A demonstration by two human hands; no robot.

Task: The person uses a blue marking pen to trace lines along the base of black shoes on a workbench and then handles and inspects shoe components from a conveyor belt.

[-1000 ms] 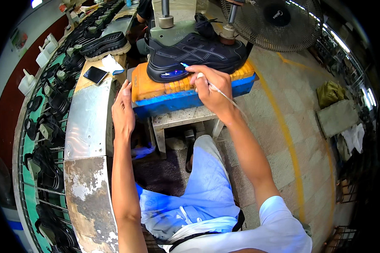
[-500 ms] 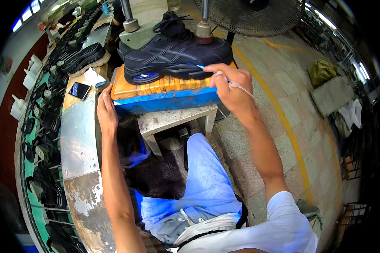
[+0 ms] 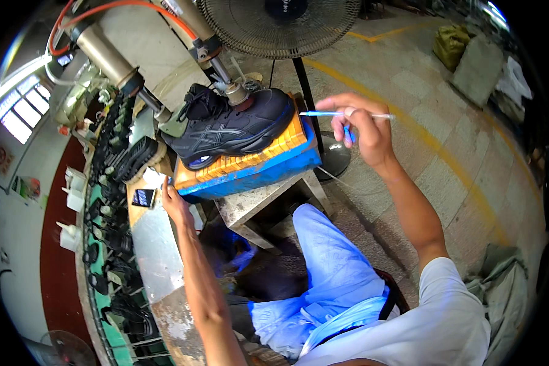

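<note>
Black lace-up sports shoe (image 3: pixel 235 125) sits clamped on orange-and-blue press pad (image 3: pixel 250 168); likely light, flexible upper, best gripped at stiff sole. Left hand (image 3: pixel 174 204) rests fingers-spread at pad's edge. Right hand (image 3: pixel 363 128) pinches thin blue-tipped brush (image 3: pixel 341 114); light, slender, raised clear of shoe.

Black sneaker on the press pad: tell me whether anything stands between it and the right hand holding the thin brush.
Nothing visible stands between them. The right hand holds the thin brush in open air beside the toe of the black sneaker, which sits on the orange pad under the press rod. The fan pole stands farther back.
</note>
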